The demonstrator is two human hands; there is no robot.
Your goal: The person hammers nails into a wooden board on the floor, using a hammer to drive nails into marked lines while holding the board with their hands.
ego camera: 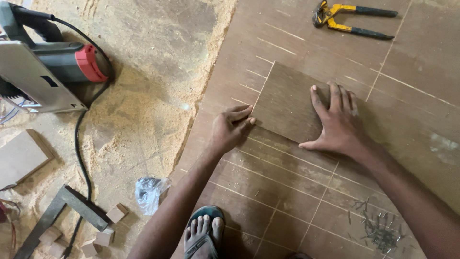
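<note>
A small brown board piece [287,103] lies on a large brown plywood sheet [297,192] marked with pale lines. My right hand [338,122] rests flat on the piece's right part, fingers spread. My left hand [231,127] touches the piece's lower left corner with its fingertips, fingers curled. Neither hand holds anything. My foot in a sandal [203,235] stands on the sheet's near edge.
A circular saw [45,67] with a black cable sits at the left on sawdust. Yellow-handled pincers [352,19] lie at the top. Several nails [378,228] are scattered at the lower right. A metal square [72,206], small wood blocks [108,225] and crumpled plastic [149,192] lie lower left.
</note>
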